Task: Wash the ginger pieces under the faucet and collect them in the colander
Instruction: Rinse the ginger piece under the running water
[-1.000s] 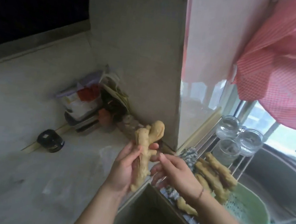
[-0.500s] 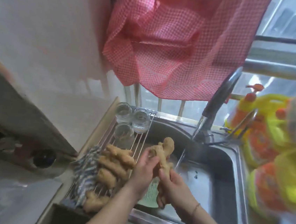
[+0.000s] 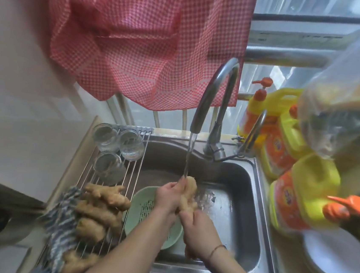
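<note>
Gripping one ginger piece [image 3: 187,195] between them, both hands work over the sink [image 3: 240,209] under the stream from the faucet [image 3: 212,91]. The left hand [image 3: 169,196] wraps the upper part of the piece, fingers curled round it; the right hand [image 3: 200,232] clasps the lower end, nearer the body. The piece's long axis runs roughly away from the person, its top knob touching the water.

The colander [image 3: 143,201] sits in the sink just left of and below the hands, partly hidden by the left forearm. So the drop, when it comes, likely goes down and to the left, and the left hand is the nearer one. No ginger shows in the part of the colander that is visible.

Counting: one piece in hand; a heap on the rack [image 3: 136,158] at the left, perhaps five or six pieces [image 3: 100,208], overlapping too much for an exact count. Three glasses [image 3: 116,145] stand upturned at the rack's far end. One faucet, one colander, and at least two yellow bottles [image 3: 301,198] on the right.
</note>
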